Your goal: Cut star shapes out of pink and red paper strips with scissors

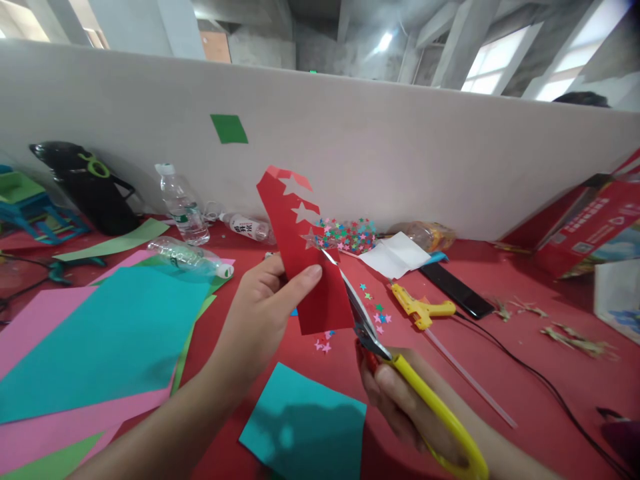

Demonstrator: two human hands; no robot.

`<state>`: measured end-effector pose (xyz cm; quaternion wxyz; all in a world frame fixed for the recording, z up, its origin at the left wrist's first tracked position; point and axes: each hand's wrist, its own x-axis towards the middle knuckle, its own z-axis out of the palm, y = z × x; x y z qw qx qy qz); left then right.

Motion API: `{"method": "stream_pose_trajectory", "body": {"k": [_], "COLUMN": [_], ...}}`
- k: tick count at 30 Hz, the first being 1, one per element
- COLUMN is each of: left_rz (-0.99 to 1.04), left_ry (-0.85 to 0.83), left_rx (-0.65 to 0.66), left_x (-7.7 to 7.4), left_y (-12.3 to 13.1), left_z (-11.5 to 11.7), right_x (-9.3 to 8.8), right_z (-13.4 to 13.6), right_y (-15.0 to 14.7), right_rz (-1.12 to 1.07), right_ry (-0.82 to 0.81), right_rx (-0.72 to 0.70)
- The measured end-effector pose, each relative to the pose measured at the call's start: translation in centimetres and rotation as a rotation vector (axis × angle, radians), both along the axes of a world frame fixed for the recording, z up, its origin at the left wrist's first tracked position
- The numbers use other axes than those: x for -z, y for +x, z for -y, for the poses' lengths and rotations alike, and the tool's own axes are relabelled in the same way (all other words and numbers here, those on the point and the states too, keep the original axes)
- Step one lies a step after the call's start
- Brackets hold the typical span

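Note:
My left hand (265,307) pinches a red paper (320,300) between thumb and fingers, holding it upright above the table. Star-shaped holes run down the paper's upper part. Yellow-handled scissors (435,413) are in my right hand (400,393), their blades slanting up to the paper's right edge, just below the lowest star hole. Something red shows under the fingers of my right hand. Beneath both hands lies a teal paper square (310,420). Small coloured stars (350,235) lie in a pile behind the red paper, with several more scattered nearer.
Teal sheets (115,327) cover pink and green ones at left, beside a lying bottle (185,257) and an upright bottle (183,207). On the right are a yellow glue gun (420,308), a black phone (457,290) and a red box (590,227). A white partition (350,147) stands behind.

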<state>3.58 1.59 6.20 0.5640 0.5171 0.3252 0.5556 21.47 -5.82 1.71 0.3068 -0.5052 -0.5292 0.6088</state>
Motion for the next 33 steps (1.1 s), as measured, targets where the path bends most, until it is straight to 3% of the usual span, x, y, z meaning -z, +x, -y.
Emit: {"method": "stream_pose_trajectory", "body": {"k": [7,19,26,33], "left_rz": [0.007,0.008,0.036,0.04], "left_ry": [0.0,-0.042,-0.055,-0.032], "left_rx": [0.003,0.049,0.089,0.079], "left_x": [0.0,-0.1,-0.1,-0.3], "left_y": [0.0,0.2,0.1,-0.6], "left_z": [-0.1,0.3,0.3,0.0], "right_x": [0.7,0.2,0.0,0.0], "right_z": [-0.1,0.4,0.1,-0.5], "right_y": [0.0,-0.3,-0.8,0.2], "right_rz": [0.035,0.017,-0.084,0.008], "right_ry": [-0.017,0.158,0.114,0.15], "right_rx": [0.008,-0.042,-0.019,-0.041]}}
